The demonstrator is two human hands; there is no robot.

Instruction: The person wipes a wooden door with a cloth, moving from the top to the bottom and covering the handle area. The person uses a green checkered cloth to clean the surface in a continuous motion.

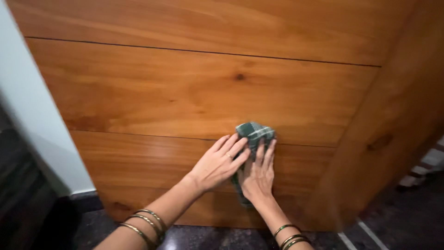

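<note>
A green and white checked cloth (254,132) is pressed flat against a glossy wooden door panel (185,92), near a thin horizontal groove. My right hand (258,173) lies over the cloth with fingers spread upward. My left hand (219,162) rests beside it, its fingertips overlapping the cloth's left edge. Both wrists wear thin metal bangles. The cloth's lower part hangs down behind my right palm.
The door's side edge (393,120) runs down at the right. A pale wall (27,106) stands at the left with a dark skirting below. Dark speckled stone floor (203,238) lies under the door. A striped mat (428,166) shows at the far right.
</note>
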